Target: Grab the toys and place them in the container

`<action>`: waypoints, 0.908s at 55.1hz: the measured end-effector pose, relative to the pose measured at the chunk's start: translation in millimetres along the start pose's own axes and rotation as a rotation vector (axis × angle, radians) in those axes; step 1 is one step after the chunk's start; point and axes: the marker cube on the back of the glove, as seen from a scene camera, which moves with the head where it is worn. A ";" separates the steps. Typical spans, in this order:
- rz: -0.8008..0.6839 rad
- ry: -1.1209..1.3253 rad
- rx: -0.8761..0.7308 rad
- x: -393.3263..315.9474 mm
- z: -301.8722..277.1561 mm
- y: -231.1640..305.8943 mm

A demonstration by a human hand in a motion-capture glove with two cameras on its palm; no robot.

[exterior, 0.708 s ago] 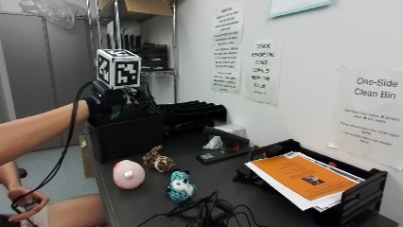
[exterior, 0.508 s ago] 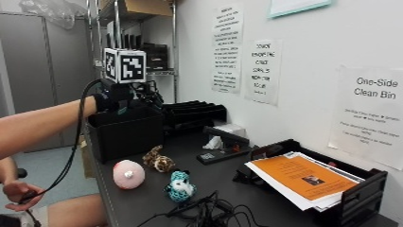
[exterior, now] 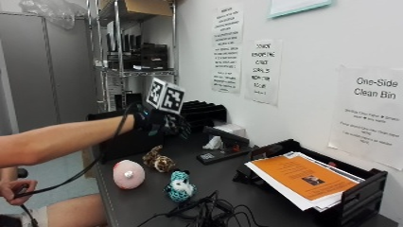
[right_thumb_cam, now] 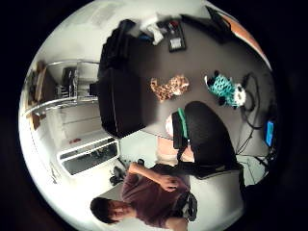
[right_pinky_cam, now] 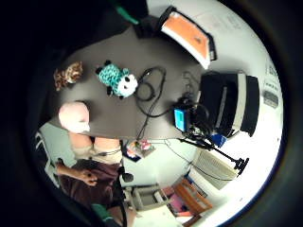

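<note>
Since the earlier frames the gloved right hand (exterior: 165, 125) had left the space above the black container (exterior: 116, 139) and travelled rightward and forward, out over the dark table (exterior: 252, 189). It hovered above the toys, touching none. Its fingers appeared loosely curled downward and held nothing, though the outside view did not show them well. Left to right from the container: the pink round toy (exterior: 128, 174) lay just in front of it near the table edge, the spotted brown toy (exterior: 159, 161) beside it, and the teal-and-white plush (exterior: 180, 186) farther right, near the cables (exterior: 201, 213). All three remained outside the container; judged as the reach for a first pick.
</note>
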 end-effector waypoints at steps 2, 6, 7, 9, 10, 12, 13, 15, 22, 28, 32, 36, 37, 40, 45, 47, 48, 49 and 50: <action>0.007 -0.014 -0.040 7.4 16.9 -11.0; 0.032 -0.011 -0.094 19.2 49.9 -33.2; 0.038 -0.009 -0.105 21.4 57.6 -38.3; 0.052 0.000 -0.127 24.3 73.6 -49.1; 0.062 0.001 -0.138 25.5 82.1 -54.5; 0.079 -0.013 -0.152 29.1 97.5 -63.0; 0.086 -0.024 -0.156 31.5 103.8 -65.9; 0.098 -0.038 -0.161 36.5 114.7 -70.2; 0.133 -0.031 -0.203 52.6 153.0 -83.2; 0.154 0.007 -0.174 58.6 173.7 -94.0; 0.162 0.003 -0.098 58.4 173.9 -98.7; 0.158 -0.034 -0.071 58.1 173.0 -100.3; 0.152 -0.052 -0.074 57.2 173.0 -100.6; 0.134 -0.101 -0.102 52.7 173.0 -101.3; 0.133 -0.083 -0.192 46.2 172.3 -99.8; 0.130 -0.081 -0.222 42.4 170.2 -98.6; 0.126 -0.091 -0.233 40.0 168.5 -97.9; 0.120 -0.106 -0.240 37.6 166.2 -97.1; 0.113 -0.125 -0.245 35.3 163.4 -96.0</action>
